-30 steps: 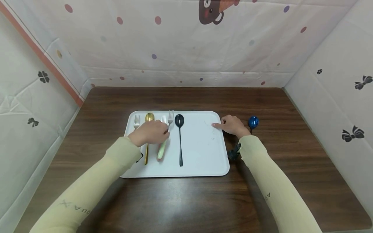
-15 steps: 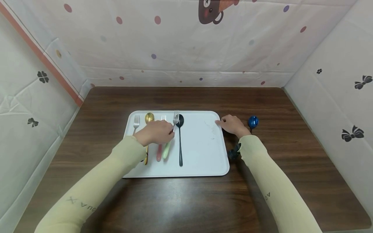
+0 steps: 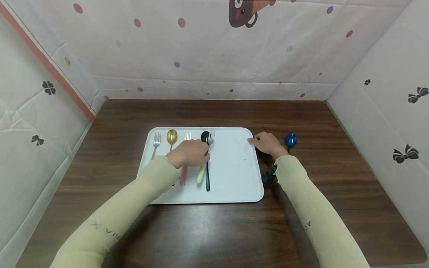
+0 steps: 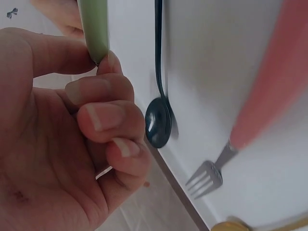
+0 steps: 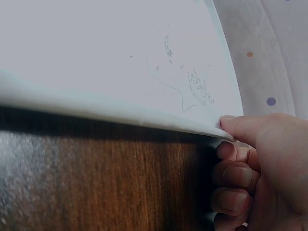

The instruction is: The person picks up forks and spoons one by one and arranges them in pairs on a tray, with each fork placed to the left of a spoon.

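Observation:
A white tray [image 3: 231, 186] lies on the brown table [image 3: 301, 223]. My left hand [image 3: 204, 154] pinches the green-handled fork [image 3: 201, 177] above the tray, and its tines [image 3: 211, 134] cross the black spoon [image 3: 207, 182]. In the left wrist view my left hand's fingers [image 4: 98, 72] curl round the green handle [image 4: 94, 26], with the black spoon [image 4: 158, 122] and pink-handled fork [image 4: 274, 86] beyond. My right hand [image 3: 253, 140] holds the tray's right rim. One finger [image 5: 231, 126] lies on top of the rim [image 5: 144, 115] and the others curl against the edge.
A silver fork [image 3: 156, 143], a gold spoon [image 3: 172, 137] and the pink-handled fork [image 3: 183, 175] lie side by side on the tray's left part. A blue spoon [image 3: 291, 140] rests on the table right of my right hand. Papered walls enclose three sides.
My left hand has carried the green-handled fork to the right, from beside the pink fork to across the black spoon. My right hand's finger has drawn back from the tray's surface to its rim.

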Demonstrator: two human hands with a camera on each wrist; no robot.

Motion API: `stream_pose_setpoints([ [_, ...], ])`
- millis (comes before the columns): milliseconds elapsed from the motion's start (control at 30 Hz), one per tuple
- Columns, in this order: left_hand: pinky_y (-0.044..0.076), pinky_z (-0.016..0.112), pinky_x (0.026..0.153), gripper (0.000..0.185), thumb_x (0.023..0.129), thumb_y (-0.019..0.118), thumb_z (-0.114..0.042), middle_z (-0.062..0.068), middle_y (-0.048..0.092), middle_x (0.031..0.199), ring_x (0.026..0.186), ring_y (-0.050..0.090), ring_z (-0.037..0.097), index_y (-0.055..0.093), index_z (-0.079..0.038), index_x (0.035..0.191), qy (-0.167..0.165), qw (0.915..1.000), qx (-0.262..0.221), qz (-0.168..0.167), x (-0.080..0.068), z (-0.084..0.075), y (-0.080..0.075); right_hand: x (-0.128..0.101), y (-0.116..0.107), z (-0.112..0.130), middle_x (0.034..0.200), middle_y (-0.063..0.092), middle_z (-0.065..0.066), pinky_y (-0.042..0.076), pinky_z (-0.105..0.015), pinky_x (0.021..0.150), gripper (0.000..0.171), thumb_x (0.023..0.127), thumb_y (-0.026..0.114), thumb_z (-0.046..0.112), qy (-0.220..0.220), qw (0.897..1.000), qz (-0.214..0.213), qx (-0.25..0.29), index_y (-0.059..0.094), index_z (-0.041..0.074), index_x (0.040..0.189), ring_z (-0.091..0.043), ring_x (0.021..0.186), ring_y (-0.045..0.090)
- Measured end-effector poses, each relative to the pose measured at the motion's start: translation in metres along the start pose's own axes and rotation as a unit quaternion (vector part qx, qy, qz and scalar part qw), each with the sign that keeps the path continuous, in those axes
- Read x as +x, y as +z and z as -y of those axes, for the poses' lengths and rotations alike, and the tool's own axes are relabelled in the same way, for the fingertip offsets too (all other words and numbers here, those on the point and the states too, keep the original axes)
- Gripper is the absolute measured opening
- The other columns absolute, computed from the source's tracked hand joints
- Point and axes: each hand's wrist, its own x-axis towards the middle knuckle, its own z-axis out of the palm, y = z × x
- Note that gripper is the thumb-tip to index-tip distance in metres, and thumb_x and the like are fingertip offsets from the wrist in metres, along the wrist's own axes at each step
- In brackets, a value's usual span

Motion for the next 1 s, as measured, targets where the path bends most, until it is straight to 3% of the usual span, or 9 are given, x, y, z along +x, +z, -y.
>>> stream_pose_setpoints([
  [467,0.033,0.027,0.050,0.028,0.096,0.047,-0.023,0.000,0.045,0.061,0.054,0.043,0.014,0.055,-0.012,0.072,-0.001,0.9999,-0.012,0.002,0.009,-0.019,0.005,0.001,0.000,-0.001,0.071,0.046,-0.005,0.038,-0.035,0.068,0.046,0.098,0.046,0.050,-0.003,1.000,-0.002,0.003,0.058,0.010,0.079,-0.023,0.075,0.049],
  [1000,0.037,0.029,0.052,0.024,0.095,0.046,-0.025,0.001,0.053,0.068,0.058,0.048,0.015,0.059,-0.012,0.079,-0.011,0.9999,0.000,-0.006,0.019,-0.035,0.010,0.002,0.000,0.000,0.076,0.049,-0.007,0.039,-0.036,0.071,0.045,0.098,0.047,0.049,0.001,1.000,-0.001,0.004,0.061,0.009,0.085,-0.024,0.081,0.050],
])
